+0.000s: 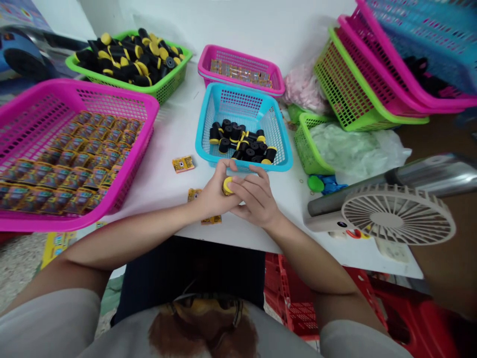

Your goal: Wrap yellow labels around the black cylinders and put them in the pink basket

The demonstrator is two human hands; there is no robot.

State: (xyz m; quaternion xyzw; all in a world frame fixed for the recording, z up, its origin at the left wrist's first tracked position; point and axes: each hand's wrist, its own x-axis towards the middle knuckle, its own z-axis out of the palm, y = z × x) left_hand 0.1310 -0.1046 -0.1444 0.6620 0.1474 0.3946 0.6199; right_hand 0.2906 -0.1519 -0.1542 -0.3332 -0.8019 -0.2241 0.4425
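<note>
Left hand (216, 191) clasps the yellow-ended piece (227, 186), yellow end upward. Right hand (259, 198) touches it from the right; whether gripping, I cannot tell.

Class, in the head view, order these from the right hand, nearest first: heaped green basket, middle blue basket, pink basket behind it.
1. Middle blue basket: just beyond the right hand.
2. Pink basket: just behind the blue one.
3. Heaped green basket: back left.

We see smooth plastic in the yellow cap (227, 185) and the blue basket (279, 165). Our worktop (167, 136) looks smooth; the tube (436, 172) resembles glossy metal, the fan (389, 220) matt plastic.
</note>
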